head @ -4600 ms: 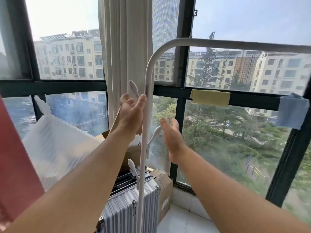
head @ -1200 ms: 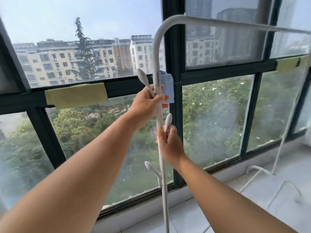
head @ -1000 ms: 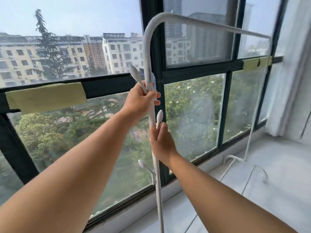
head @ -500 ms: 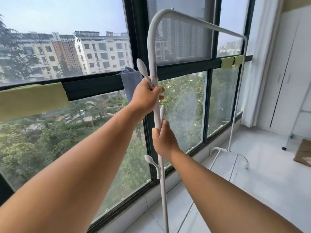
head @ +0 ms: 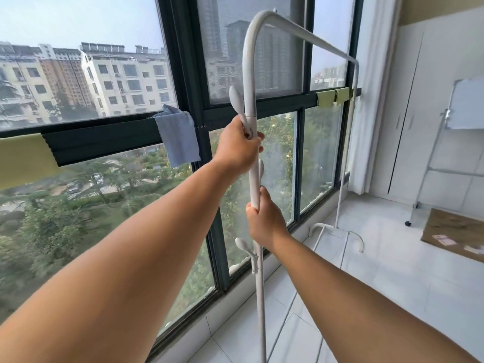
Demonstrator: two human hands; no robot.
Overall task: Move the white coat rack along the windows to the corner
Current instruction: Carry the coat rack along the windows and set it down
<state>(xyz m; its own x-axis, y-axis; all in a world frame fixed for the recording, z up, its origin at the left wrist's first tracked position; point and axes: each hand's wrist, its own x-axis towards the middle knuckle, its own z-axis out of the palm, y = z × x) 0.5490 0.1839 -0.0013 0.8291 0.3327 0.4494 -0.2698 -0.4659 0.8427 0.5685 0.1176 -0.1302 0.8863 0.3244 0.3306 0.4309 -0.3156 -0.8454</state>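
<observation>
White coat rack (head: 251, 163) is standing beside the windows (head: 277, 158), its far foot nearing the corner; left hand (head: 239, 150) and right hand (head: 265, 221) are clasping its near post, fingers wrapped tight. Risk: feet catching floor joints, tipping it into glass

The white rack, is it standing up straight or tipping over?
About upright. The white coat rack's near pole rises nearly straight between the left hand and right hand; its far foot looks floor-level.
</observation>
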